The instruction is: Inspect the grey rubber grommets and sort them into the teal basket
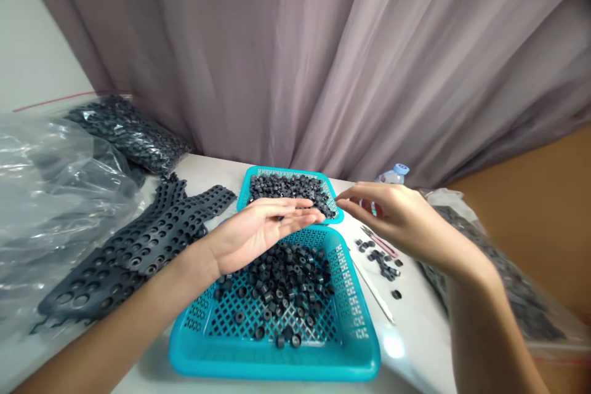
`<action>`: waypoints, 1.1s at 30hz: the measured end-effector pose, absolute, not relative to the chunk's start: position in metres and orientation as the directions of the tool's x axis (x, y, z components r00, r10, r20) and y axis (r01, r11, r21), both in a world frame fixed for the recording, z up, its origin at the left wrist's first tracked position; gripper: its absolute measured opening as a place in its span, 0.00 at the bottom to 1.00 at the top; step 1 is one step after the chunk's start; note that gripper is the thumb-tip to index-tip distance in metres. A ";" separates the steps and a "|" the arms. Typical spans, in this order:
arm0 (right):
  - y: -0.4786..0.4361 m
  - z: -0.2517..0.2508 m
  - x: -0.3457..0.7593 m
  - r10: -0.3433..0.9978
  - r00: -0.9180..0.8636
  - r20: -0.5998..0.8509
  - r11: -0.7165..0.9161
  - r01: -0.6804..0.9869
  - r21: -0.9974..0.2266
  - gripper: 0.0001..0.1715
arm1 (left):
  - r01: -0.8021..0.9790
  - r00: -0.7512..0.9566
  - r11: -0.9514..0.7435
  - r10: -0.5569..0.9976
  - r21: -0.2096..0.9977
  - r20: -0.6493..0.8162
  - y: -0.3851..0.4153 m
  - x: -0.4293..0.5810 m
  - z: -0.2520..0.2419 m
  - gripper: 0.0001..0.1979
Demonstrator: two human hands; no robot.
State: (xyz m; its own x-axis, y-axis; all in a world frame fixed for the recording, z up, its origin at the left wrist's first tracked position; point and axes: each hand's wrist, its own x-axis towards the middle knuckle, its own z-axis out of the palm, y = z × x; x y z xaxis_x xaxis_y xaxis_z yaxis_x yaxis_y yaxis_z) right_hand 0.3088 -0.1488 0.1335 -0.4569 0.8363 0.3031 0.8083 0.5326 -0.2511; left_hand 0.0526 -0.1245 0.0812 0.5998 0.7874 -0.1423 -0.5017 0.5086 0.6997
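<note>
My left hand (pixel 258 231) is held palm up above the near turquoise basket (pixel 272 366), its fingers stretched out and apart from the basket's contents. To its right, my right hand (pixel 392 212) is closed in a pinch just beyond the left fingertips. Whatever sits between its thumb and forefinger is too small to make out. Many small black round caps (pixel 295 277) lie loose in the near basket, some showing a paler inside. A second turquoise basket (pixel 248 180) stands behind it, filled with similar black pieces and partly hidden by my hands.
Black perforated strips (pixel 152 240) lie at the left beside clear plastic bags (pixel 55 178), one with dark pieces (pixel 133 132). On the right are pink-handled snips (pixel 383 243), a white stick (pixel 373 289), loose caps (pixel 385 268), a bottle (pixel 392 175) and another filled bag (pixel 498 271). Curtains hang behind.
</note>
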 end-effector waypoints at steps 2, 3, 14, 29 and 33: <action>-0.155 0.137 0.302 0.807 -0.444 0.389 0.566 0.769 -0.296 0.16 | -0.497 0.633 0.560 0.756 0.663 -0.165 -0.127 0.053 0.084 0.15; -0.156 0.137 0.298 0.794 -0.436 0.424 0.582 0.747 -0.321 0.16 | -0.497 0.648 0.587 0.741 0.639 -0.176 -0.127 0.054 0.085 0.16; -0.158 0.133 0.271 0.696 -0.466 0.547 0.709 0.571 -0.415 0.13 | -0.541 0.694 0.675 0.695 0.502 -0.188 -0.129 0.055 0.085 0.18; -0.146 0.123 0.266 0.750 -0.570 0.337 0.606 0.385 -0.696 0.09 | -0.468 0.744 0.653 0.654 0.595 -0.133 -0.134 0.059 0.078 0.18; -0.138 0.117 0.269 0.746 -0.614 0.260 0.565 0.376 -0.734 0.09 | -0.398 0.792 0.689 0.591 0.606 -0.151 -0.135 0.060 0.074 0.22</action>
State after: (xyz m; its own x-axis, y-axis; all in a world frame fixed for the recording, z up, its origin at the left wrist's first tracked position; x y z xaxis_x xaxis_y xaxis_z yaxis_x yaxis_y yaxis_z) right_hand 0.2690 -0.1385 0.1166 -0.6136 0.7456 0.2599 0.3759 0.5653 -0.7343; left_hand 0.0596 -0.1346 0.0741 0.7921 0.5913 -0.1515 -0.3982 0.6887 0.6059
